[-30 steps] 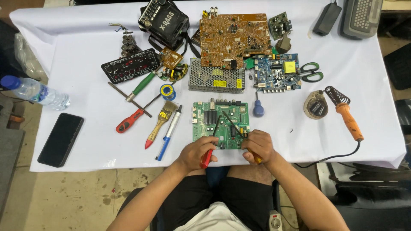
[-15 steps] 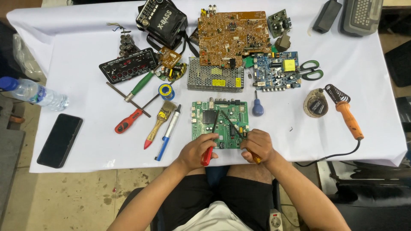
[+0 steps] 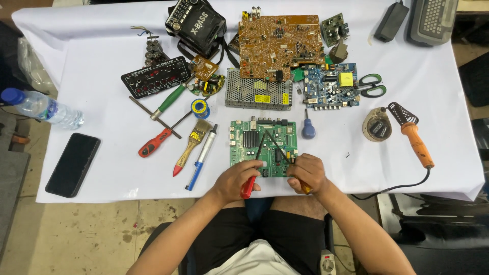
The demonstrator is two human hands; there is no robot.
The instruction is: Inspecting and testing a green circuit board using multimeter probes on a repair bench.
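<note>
A green circuit board (image 3: pixel 249 136) lies at the table's near edge in front of me. My left hand (image 3: pixel 237 178) grips a red-handled tool (image 3: pixel 248 187) whose dark shaft slants up over the board. My right hand (image 3: pixel 306 172) holds an orange-handled tool (image 3: pixel 305 188); its thin dark shaft crosses the other one above the board's middle. Both hands rest on the board's near edge.
On the white cloth (image 3: pixel 102 56) lie a red screwdriver (image 3: pixel 153 144), brush (image 3: pixel 189 143), pen-like tool (image 3: pixel 201 158), solder reel (image 3: pixel 200 107), blue screwdriver (image 3: pixel 308 128), soldering iron (image 3: pixel 416 143), scissors (image 3: pixel 372 85), several boards, a phone (image 3: pixel 73 164) and a bottle (image 3: pixel 43 108).
Both hands stay on the green board; the two tool shafts have shifted only slightly. The view has drifted a little.
</note>
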